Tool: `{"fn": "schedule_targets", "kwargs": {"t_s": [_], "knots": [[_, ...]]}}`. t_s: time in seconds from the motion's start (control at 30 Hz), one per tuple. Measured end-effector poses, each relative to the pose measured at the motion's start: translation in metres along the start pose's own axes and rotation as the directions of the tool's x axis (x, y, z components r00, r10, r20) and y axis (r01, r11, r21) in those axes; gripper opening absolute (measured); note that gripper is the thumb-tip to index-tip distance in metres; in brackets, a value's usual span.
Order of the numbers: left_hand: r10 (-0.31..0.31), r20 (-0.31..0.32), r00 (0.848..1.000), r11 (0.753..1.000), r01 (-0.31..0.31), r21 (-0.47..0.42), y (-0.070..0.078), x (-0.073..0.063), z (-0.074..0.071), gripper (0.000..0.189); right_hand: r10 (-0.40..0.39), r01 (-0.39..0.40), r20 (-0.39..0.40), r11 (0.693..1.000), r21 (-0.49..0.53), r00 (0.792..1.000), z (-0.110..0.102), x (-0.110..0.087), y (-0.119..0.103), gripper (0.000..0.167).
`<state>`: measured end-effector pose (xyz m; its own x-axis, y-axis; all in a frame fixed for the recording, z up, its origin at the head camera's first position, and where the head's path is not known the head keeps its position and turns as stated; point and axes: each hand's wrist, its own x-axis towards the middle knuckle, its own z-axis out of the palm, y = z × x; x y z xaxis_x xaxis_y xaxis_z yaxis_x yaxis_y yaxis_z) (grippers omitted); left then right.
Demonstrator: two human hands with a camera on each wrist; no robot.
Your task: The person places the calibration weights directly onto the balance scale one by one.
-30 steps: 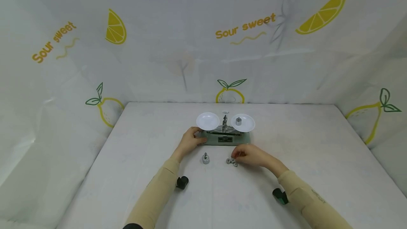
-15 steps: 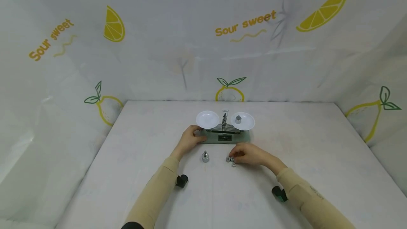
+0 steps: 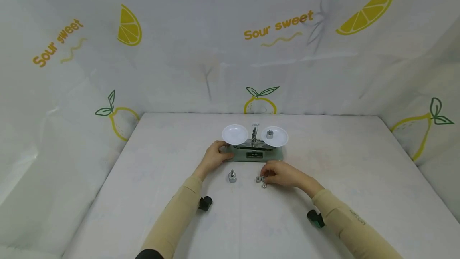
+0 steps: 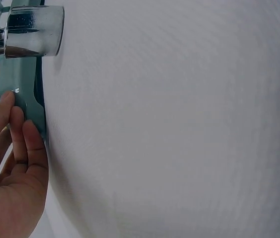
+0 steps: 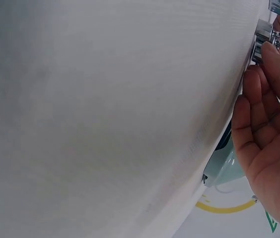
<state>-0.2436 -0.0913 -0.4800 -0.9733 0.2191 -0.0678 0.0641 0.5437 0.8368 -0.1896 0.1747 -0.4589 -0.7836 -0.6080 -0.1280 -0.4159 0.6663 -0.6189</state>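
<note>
1. One balance scale (image 3: 254, 150) stands on the white-covered table (image 3: 251, 227), nearer the far edge than the bottom of the view, and roughly midway between the two far corners.
2. It carries two white pans, one on each side of the central post: the left pan (image 3: 234, 134) toward the table's left edge, the right pan (image 3: 280, 137) toward its right edge.
3. One metal weight (image 3: 270, 134) stands upright in the right pan.
4. One left hand (image 3: 213, 158) holds the left end of the scale's green base, thumb on the front side and fingers round the end, the gap between them narrowed to the base itself.
5. One larger weight (image 3: 232, 177) stands upright on the table, in front of the base's left end and apart from it.
6. Three small weights (image 3: 258, 179) show close together on the table, in front of the base's right half.
7. One right hand (image 3: 282, 174) is at the small weights, fingers bent and thumb tip brought in close to them; the fingers cover the contact, so I cannot tell whether it has hold of one.
8. Two black wrist devices show below the beige sleeves, one per arm.
9. Beyond the far edge hangs a pale backdrop (image 3: 172, 75) with two yellow lemon slices printed on it.
</note>
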Motion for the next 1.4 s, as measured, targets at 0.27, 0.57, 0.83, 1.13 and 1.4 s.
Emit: {"fn": "schedule_targets", "kwargs": {"t_s": [0.27, 0.57, 0.83, 1.13, 1.4], "knots": [[0.012, 0.008, 1.000, 1.000, -0.012, 0.013, -0.001, 0.001, 0.001, 0.045, 0.019, -0.019, -0.031, 1.000, -0.011, 0.999, -0.005, -0.004, -0.003, 0.014], [0.017, 0.005, 1.000, 1.000, -0.017, 0.013, -0.002, 0.000, 0.000, 0.044, 0.010, -0.008, -0.069, 1.000, 0.022, 0.998, -0.014, -0.007, -0.011, 0.017], [0.005, 0.002, 1.000, 1.000, -0.005, 0.026, 0.000, 0.000, 0.001, 0.044, -0.008, 0.011, -0.155, 1.000, 0.020, 0.988, -0.020, -0.011, -0.015, 0.022], [0.009, 0.002, 1.000, 1.000, -0.009, 0.024, -0.001, -0.001, 0.001, 0.045, -0.024, 0.038, -0.287, 0.998, 0.042, 0.958, -0.028, -0.014, -0.018, 0.022], [0.008, 0.002, 1.000, 1.000, -0.008, 0.021, -0.001, 0.000, 0.000, 0.046, -0.063, 0.090, -0.442, 0.995, 0.041, 0.895, -0.039, -0.018, -0.019, 0.022]]}}
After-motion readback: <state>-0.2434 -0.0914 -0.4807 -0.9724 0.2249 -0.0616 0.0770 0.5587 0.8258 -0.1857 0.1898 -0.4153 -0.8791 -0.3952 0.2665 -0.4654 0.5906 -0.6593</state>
